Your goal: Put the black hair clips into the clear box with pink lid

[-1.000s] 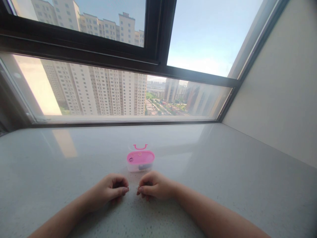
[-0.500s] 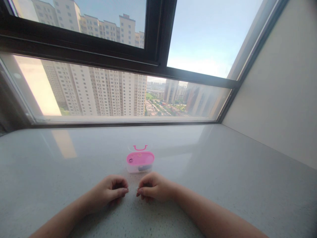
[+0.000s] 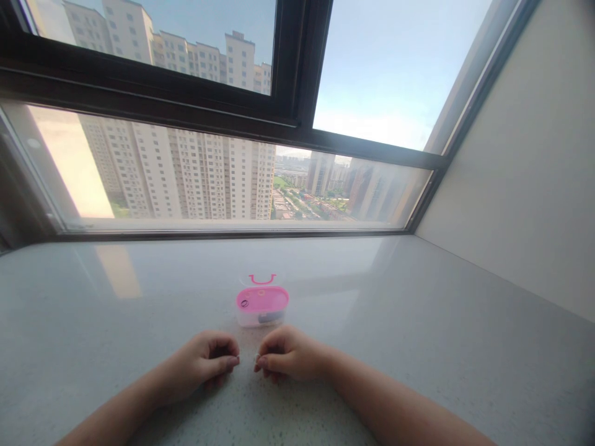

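A small clear box with a pink tray and a pink U-shaped handle stands on the pale speckled stone sill, its clear lid tipped open at the back. Just in front of it my left hand and my right hand rest on the sill, thumbs facing each other a short gap apart. Both are curled into pinches, thumb against forefinger. Something tiny and pale shows at the right fingertips; I cannot make out what it is. What the left pinch holds, if anything, is too small to see.
A wide dark-framed window runs along the back of the sill, with tall apartment blocks outside. A plain beige wall closes off the right side. The sill stretches broadly to the left and right of the box.
The view has tilted slightly, so box and hands sit a little lower in the picture. The hands keep their pinched pose with almost no movement.
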`<state>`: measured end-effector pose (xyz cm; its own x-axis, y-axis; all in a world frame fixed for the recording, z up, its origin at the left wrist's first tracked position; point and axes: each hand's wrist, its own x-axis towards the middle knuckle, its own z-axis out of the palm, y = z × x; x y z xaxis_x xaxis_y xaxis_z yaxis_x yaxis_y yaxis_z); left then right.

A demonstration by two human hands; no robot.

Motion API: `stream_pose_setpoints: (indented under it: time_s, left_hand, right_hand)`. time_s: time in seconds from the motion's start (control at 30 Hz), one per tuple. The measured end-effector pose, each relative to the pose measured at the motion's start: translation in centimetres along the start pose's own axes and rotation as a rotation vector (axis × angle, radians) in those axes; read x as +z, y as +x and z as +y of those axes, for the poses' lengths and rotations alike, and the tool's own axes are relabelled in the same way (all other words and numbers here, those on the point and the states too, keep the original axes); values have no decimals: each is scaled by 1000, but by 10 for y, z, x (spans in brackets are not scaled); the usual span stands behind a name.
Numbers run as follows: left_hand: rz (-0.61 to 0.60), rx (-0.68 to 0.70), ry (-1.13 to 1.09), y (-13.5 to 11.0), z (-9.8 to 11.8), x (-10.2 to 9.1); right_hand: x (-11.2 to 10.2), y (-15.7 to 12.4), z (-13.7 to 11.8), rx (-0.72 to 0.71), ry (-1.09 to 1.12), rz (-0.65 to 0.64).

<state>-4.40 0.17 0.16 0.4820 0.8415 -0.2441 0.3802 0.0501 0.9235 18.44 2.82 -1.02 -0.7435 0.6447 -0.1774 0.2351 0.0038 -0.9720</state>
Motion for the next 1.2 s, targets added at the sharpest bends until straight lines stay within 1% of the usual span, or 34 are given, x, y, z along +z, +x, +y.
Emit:
stream_pose_setpoints:
  time_s: [0.53, 0.67, 0.87, 1.2]
  left_hand:
    - [-8, 32, 25, 2, -4, -2]
    - [-8, 21, 2, 1, -4, -1]
    - [-15, 30, -3, 1, -1, -1]
    - [-7, 25, -8, 0, -2, -1]
  right_hand:
    - [-1, 1, 3, -51, 1, -11]
    - [-2, 1, 5, -66, 2, -13]
    - [-1, 0, 2, -40, -17, -13]
    - [-2, 2, 5, -56, -11, -14]
